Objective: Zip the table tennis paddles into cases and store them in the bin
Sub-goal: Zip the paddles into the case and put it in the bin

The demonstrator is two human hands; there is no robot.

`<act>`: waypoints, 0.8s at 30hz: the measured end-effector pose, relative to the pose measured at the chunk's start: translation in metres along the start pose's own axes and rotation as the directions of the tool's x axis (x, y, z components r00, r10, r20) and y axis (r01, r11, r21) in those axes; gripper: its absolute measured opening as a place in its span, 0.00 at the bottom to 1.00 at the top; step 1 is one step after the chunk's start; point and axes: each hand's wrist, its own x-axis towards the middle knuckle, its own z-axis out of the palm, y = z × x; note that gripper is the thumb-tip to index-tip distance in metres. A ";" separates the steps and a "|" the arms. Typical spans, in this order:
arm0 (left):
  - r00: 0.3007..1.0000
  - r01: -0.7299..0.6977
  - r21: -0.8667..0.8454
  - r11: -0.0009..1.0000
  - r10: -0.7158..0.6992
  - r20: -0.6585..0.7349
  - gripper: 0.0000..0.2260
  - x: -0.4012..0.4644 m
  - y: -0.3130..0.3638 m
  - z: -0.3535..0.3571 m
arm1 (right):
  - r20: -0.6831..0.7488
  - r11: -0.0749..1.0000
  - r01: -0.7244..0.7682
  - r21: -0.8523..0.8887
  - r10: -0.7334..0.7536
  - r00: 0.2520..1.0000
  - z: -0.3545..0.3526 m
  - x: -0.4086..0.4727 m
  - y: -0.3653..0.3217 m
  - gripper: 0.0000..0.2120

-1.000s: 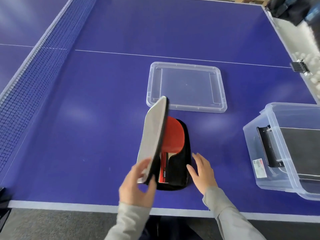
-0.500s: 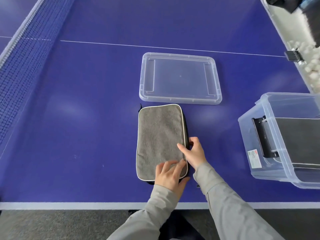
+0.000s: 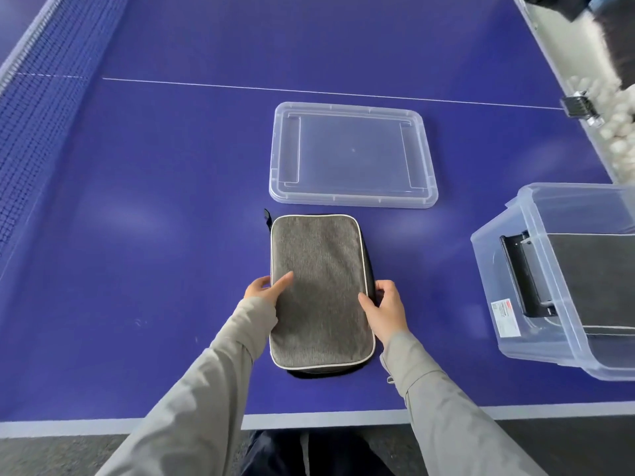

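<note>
A grey fabric paddle case (image 3: pixel 319 290) with white piping lies flat and folded shut on the blue table, near its front edge. The paddle inside is hidden. My left hand (image 3: pixel 266 288) holds the case's left edge, thumb on top of the grey flap. My right hand (image 3: pixel 386 309) grips the right edge, where the black zipper side shows, thumb on top and fingers curled round the rim. At the right stands a clear plastic bin (image 3: pixel 515 269), with another grey case (image 3: pixel 598 280) lying inside it.
The bin's clear lid (image 3: pixel 352 154) lies flat just beyond the case. The net (image 3: pixel 37 97) runs along the left side. White balls (image 3: pixel 615 108) fill a trough past the table's right edge, by a metal clamp (image 3: pixel 580 106).
The lifted grey flap came down over the red paddle. My left hand then moved from the case's near end to its left edge. My right hand stays on the right edge.
</note>
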 end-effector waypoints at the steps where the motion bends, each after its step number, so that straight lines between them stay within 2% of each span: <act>1: 1.000 -0.001 0.012 1.000 0.001 0.004 0.22 0.001 0.002 0.001 | -0.008 1.000 -0.006 0.002 0.006 1.000 0.000 0.001 0.001 0.12; 7: 0.999 0.042 -0.011 0.999 -0.042 0.024 0.22 0.001 0.007 0.009 | -0.023 0.999 -0.049 0.009 0.049 0.999 -0.003 0.002 0.008 0.11; 14: 0.996 0.058 -0.033 0.998 -0.055 0.075 0.27 0.006 -0.005 0.015 | -0.029 0.999 -0.047 -0.002 0.047 0.998 -0.006 0.003 0.011 0.15; 19: 0.996 -0.001 -0.164 0.986 0.016 0.085 0.24 0.006 -0.013 0.022 | -0.047 1.000 -0.006 0.007 0.006 0.999 -0.014 0.002 0.011 0.18; 24: 0.998 -0.035 -0.248 0.968 0.045 0.036 0.24 -0.002 -0.017 0.030 | -0.041 0.998 0.055 -0.003 -0.055 0.998 -0.022 -0.006 0.008 0.22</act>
